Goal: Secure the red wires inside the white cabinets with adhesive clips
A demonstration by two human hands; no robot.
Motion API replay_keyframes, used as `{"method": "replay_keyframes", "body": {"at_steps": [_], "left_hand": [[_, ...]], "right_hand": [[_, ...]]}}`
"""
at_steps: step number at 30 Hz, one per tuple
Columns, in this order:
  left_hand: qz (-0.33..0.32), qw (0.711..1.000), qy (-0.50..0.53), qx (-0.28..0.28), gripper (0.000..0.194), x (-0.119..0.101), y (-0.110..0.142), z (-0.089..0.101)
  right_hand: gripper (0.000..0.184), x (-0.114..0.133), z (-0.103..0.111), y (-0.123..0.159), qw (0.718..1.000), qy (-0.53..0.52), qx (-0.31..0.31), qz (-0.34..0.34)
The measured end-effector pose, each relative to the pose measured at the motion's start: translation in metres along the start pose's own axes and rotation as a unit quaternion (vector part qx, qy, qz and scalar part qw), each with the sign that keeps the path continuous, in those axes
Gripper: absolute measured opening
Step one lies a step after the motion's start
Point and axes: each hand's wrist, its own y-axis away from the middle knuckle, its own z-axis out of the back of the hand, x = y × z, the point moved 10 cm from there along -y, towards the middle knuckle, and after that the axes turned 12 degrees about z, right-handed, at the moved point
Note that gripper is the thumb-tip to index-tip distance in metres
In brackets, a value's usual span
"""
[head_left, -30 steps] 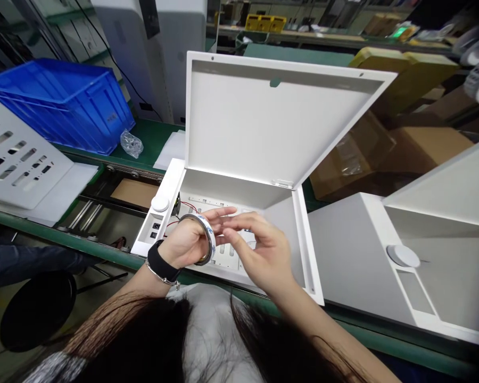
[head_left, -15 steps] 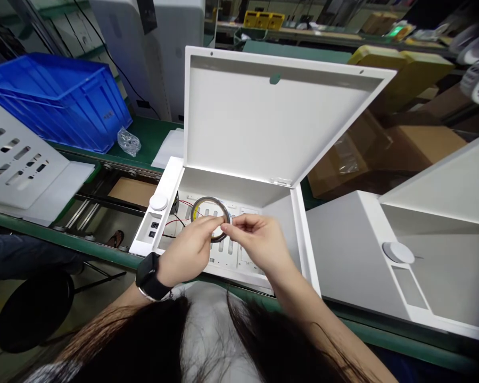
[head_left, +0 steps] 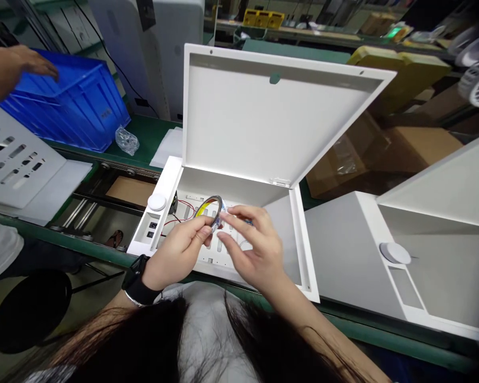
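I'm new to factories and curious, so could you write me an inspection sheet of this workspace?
Surface: green conveyor bench.
Work items: open white metal cabinet with its lid raised; roll of tape.
Clutter: plastic bag on the bench.
Hands: left hand pinches the tape; right hand open beside it.
Cables: red and black wires inside the cabinet.
Surroundings: blue plastic crate by a co-worker's hand; cardboard boxes; second white cabinet.

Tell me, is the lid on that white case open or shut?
Open. The white lid stands raised on its hinge, showing its inner face, and the slotted panel inside the case lies exposed.
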Motion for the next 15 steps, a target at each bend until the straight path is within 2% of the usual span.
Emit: {"method": "replay_keyframes", "body": {"at_steps": [2, 6, 10, 13, 15], "left_hand": [[0.003, 1.0, -0.01, -0.012, 0.03, 0.0, 0.0, 0.0], [0.006, 0.999, -0.039, -0.023, 0.034, 0.002, 0.0, -0.001], [-0.013, 0.998, -0.062, 0.002, 0.042, -0.001, 0.001, -0.004], [-0.008, 0.998, -0.055, -0.021, 0.039, -0.001, 0.0, 0.004], [0.013, 0.998, -0.039, -0.04, 0.037, 0.003, -0.001, 0.008]], "right_hand": [[0.025, 0.011, -0.004, 0.001, 0.998, 0.031, 0.013, 0.054], [0.018, 0.01, -0.004, 0.001, 0.998, 0.033, -0.006, 0.057], [0.009, -0.009, -0.003, -0.002, 0.999, -0.031, 0.001, -0.028], [0.007, -0.025, 0.002, -0.002, 0.991, -0.078, -0.006, -0.113], [0.008, -0.032, 0.009, -0.002, 0.985, -0.089, -0.023, -0.145]]}}
